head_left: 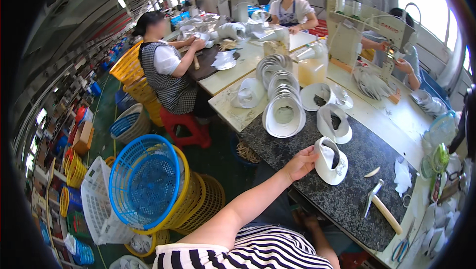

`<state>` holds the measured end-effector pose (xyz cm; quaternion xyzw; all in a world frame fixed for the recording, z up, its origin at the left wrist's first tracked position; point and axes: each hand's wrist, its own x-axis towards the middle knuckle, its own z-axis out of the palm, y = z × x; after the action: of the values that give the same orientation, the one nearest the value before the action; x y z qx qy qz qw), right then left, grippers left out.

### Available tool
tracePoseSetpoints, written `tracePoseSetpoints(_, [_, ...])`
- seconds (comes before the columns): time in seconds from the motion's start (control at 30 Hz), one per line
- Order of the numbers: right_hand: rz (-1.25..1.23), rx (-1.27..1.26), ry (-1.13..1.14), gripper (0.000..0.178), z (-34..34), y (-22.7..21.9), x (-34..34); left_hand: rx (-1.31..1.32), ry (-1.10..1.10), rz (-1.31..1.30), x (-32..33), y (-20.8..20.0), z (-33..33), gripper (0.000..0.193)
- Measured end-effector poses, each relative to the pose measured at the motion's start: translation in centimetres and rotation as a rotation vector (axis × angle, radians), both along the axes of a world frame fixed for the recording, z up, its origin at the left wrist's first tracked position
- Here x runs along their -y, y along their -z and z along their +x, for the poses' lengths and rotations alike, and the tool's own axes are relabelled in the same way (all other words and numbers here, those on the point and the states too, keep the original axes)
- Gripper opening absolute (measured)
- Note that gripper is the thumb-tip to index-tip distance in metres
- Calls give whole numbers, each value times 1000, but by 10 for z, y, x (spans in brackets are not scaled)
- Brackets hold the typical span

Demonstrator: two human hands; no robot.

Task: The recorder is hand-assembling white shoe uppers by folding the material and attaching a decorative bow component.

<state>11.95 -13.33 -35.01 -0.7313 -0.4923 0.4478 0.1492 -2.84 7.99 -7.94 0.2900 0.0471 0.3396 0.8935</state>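
With closed fingers, my left hand [301,164] grips the edge of a white shoe upper [339,172], its dark inside showing through the opening. The piece is over the near part of a black speckled board [347,204]. Low beside the table's front edge is my right hand [308,218], in shadow, its fingers too unclear to read. Just beyond the held piece stands another white upper [342,134]. A nested row of white uppers [270,122] runs away from me along the board's left side. To the right lies a hammer [389,214] with a wooden handle.
A small cream strip [372,172], a white cut piece [402,177] and scissors [402,248] lie at the right. Blue [115,189] and yellow baskets [210,202] stand at my left. Co-workers sit at the left and far side; a sewing machine [369,33] stands at the back.
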Motion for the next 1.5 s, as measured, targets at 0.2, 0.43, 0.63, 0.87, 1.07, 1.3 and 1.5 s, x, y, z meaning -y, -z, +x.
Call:
tracePoseSetpoints(0.2, [83, -34, -9, 44, 7, -37, 5, -3, -38, 28, 0, -2, -4, 50])
tracePoseSetpoints(0.43, [28, -181, 160, 47, 8, -189, 90, -38, -21, 6, 1, 2, -11, 49])
tracePoseSetpoints(0.63, [48, -249, 350, 49, 8, -210, 128, -78, -36, 7, 2, -9, -10, 53])
tracePoseSetpoints(0.87, [30, -531, 196, 49, 18, -281, 120, -33, 3, 44, 20, -44, -3, 58])
tracePoseSetpoints(1.07, [-23, 77, -1, 40, 23, -305, 127, 37, 90, 1, 46, -81, -4, 61])
tracePoseSetpoints(1.3, [472, -243, -167, 15, 42, -416, 57, -24, 143, -159, 54, -47, -12, 65])
tracePoseSetpoints(1.5, [607, -219, 227, 28, 45, -396, -27, -108, 179, -172, 62, -49, 0, 57])
